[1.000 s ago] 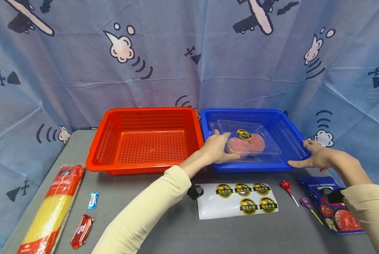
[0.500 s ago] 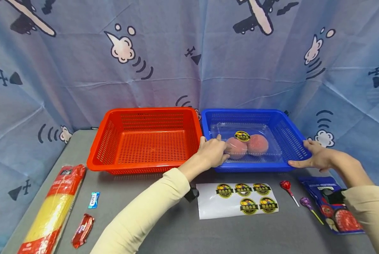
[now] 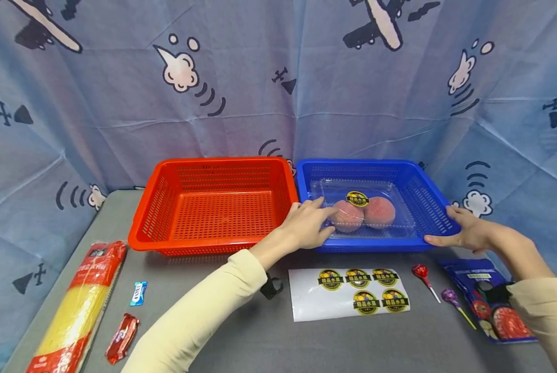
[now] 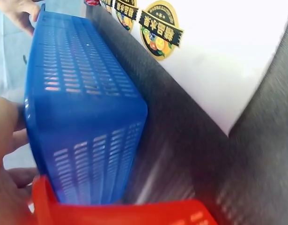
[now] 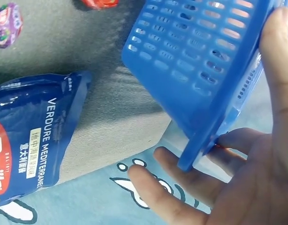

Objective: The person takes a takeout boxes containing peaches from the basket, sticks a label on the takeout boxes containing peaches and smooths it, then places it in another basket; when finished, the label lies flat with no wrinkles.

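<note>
My left hand [image 3: 306, 224] hovers over the near left corner of the blue plastic basket [image 3: 371, 245], fingers loosely spread and holding nothing. Just beyond its fingertips, inside the basket, lies a clear plastic fruit box [image 3: 401, 217] with two peaches [image 3: 379, 212]. A round black and gold sticker [image 3: 357, 198] is on its lid. At the basket's right end my right hand [image 3: 469, 230] grips the rim. In the right wrist view the thumb [image 5: 277, 42] lies along the blue rim [image 5: 218, 112], with fingers curled at the corner.
A red basket [image 3: 213, 242] stands left of the blue one. In front lie a sticker sheet [image 3: 325, 305], two lollipops [image 3: 419, 271] and a blue Barilla pouch [image 3: 502, 321]. On the left are a noodle pack [image 3: 80, 300], a blue sweet [image 3: 138, 293] and a red-wrapped bar [image 3: 122, 339].
The fruit box has settled flat in the blue basket, out of my left hand's hold. That hand has drawn back to the left. My right hand stays on the rim.
</note>
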### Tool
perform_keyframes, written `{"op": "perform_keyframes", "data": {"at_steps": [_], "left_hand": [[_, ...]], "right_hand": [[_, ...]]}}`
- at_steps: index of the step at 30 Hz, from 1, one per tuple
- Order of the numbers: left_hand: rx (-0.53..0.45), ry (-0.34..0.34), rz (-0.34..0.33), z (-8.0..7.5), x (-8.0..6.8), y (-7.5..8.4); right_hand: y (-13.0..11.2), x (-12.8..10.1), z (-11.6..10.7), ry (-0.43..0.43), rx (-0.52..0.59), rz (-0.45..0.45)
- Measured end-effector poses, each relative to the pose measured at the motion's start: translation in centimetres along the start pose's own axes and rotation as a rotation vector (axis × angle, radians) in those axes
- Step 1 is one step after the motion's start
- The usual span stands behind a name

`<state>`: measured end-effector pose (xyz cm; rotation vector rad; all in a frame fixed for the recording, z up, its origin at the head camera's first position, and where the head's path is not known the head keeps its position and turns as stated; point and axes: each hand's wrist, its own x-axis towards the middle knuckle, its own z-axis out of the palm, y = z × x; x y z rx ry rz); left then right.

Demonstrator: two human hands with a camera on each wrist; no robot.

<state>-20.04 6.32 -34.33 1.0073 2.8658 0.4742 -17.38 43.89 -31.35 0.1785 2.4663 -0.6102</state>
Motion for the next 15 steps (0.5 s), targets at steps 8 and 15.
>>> {"op": "perform_keyframes", "data": {"at_steps": [8, 15], "left_hand": [[0.024, 0.091, 0.098, -1.3, -3.6, -2.3], [0.091, 0.186, 0.070, -1.9, -9.4, -6.1]], "right_hand": [[1.2, -0.2, 1.1, 0.188, -0.156, -0.171], [1.4, -1.8, 2.9, 0.392, -0.392, -0.146]]}}
